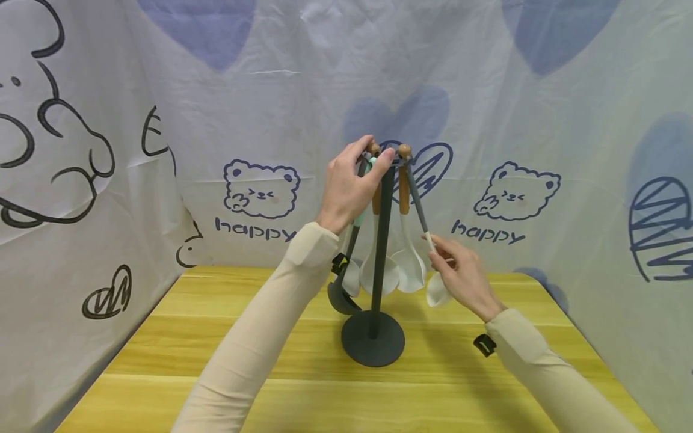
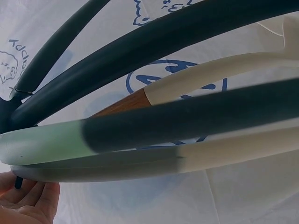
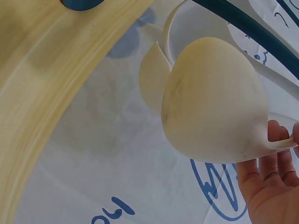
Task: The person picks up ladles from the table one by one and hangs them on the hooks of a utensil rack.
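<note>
A dark utensil rack [image 1: 383, 252] stands upright on its round base, with several kitchen utensils hanging from its top ring. My left hand [image 1: 346, 189] grips that top, thumb toward the pole; in the left wrist view its fingers [image 2: 39, 200] curl beside a small dark hook. With my right hand [image 1: 462, 273] I pinch the white lower handle of a grey-handled ladle [image 3: 215, 102], which slants outward from the rack's right side. Its white bowl hangs just above the table in the head view. Left of the pole hangs a black ladle [image 1: 342, 299] with a mint-green handle end.
Two white utensils with wooden handles [image 1: 404, 195] hang behind the pole, close to the held ladle. The wood-grain table [image 1: 260, 355] ends at a printed cloth [image 1: 325, 72] at the back and sides.
</note>
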`<move>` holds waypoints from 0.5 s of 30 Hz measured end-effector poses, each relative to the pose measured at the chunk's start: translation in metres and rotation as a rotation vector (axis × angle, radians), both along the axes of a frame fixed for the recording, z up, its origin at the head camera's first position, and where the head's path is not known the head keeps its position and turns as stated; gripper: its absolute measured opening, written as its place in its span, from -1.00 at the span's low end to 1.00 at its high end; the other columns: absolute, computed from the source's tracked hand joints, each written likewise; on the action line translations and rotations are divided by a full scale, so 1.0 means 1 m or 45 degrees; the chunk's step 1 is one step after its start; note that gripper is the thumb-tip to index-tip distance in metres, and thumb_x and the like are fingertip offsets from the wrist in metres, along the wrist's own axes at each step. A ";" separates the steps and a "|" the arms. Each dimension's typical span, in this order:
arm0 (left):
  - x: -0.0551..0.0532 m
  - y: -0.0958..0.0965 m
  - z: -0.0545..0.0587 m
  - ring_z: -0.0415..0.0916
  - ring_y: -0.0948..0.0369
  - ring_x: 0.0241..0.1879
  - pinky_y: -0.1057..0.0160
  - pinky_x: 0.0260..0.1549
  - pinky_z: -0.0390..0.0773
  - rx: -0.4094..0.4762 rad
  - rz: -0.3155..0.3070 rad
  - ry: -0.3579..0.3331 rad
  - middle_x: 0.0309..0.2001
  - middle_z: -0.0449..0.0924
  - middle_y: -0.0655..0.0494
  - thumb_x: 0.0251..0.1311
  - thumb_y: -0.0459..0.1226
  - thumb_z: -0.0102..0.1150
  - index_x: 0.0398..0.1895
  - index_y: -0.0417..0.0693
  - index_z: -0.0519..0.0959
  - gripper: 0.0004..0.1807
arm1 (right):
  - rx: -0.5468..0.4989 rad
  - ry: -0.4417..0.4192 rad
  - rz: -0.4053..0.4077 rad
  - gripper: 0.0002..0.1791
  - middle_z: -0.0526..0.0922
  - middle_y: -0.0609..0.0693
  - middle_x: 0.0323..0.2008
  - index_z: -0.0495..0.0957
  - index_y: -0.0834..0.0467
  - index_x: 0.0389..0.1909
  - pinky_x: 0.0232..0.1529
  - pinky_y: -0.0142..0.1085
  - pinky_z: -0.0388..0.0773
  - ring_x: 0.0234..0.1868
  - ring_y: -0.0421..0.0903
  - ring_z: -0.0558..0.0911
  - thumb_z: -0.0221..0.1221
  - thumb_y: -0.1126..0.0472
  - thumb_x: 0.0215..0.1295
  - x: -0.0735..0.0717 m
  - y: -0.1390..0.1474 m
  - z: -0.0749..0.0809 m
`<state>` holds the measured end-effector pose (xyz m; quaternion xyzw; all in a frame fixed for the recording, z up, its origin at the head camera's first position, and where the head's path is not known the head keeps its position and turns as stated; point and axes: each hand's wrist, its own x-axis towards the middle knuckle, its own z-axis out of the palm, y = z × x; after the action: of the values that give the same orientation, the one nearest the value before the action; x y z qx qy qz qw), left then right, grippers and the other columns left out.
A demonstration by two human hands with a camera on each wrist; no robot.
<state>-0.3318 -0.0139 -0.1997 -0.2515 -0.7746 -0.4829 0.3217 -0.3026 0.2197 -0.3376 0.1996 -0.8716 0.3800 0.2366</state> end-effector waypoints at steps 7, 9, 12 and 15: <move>0.001 0.000 0.001 0.50 0.19 0.05 0.26 0.04 0.53 -0.018 0.009 -0.005 0.14 0.56 0.06 0.31 0.11 0.09 0.34 -0.03 0.43 -0.36 | -0.010 -0.006 -0.001 -0.60 0.65 0.06 -0.24 0.50 0.08 0.27 -0.19 -0.29 0.66 -0.30 -0.09 0.66 0.09 0.19 0.46 -0.003 -0.003 -0.001; 0.001 -0.001 0.001 0.50 0.20 0.02 0.27 0.02 0.52 -0.012 0.003 -0.002 0.12 0.56 0.06 0.31 0.10 0.09 0.33 -0.04 0.44 -0.37 | -0.016 -0.003 0.004 -0.61 0.66 0.06 -0.23 0.51 0.09 0.26 -0.18 -0.31 0.65 -0.29 -0.10 0.65 0.10 0.19 0.45 -0.003 -0.003 -0.002; 0.001 -0.002 0.000 0.50 0.20 0.00 0.26 0.01 0.53 -0.004 -0.006 -0.005 0.11 0.56 0.06 0.32 0.09 0.09 0.33 -0.05 0.44 -0.38 | -0.029 -0.011 0.013 -0.62 0.67 0.05 -0.19 0.53 0.10 0.23 -0.15 -0.31 0.66 -0.26 -0.10 0.66 0.12 0.19 0.44 -0.003 -0.003 -0.004; 0.002 -0.003 -0.001 0.49 0.19 0.07 0.22 0.08 0.52 -0.005 -0.009 -0.026 0.18 0.54 0.06 0.32 0.11 0.08 0.38 -0.03 0.39 -0.34 | -0.049 -0.025 0.022 -0.63 0.68 0.07 -0.15 0.53 0.13 0.22 -0.10 -0.23 0.67 -0.21 -0.07 0.68 0.13 0.18 0.44 -0.002 -0.002 -0.006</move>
<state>-0.3302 -0.0168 -0.2003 -0.2500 -0.7779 -0.4849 0.3117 -0.3043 0.2177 -0.3432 0.1988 -0.8646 0.4009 0.2284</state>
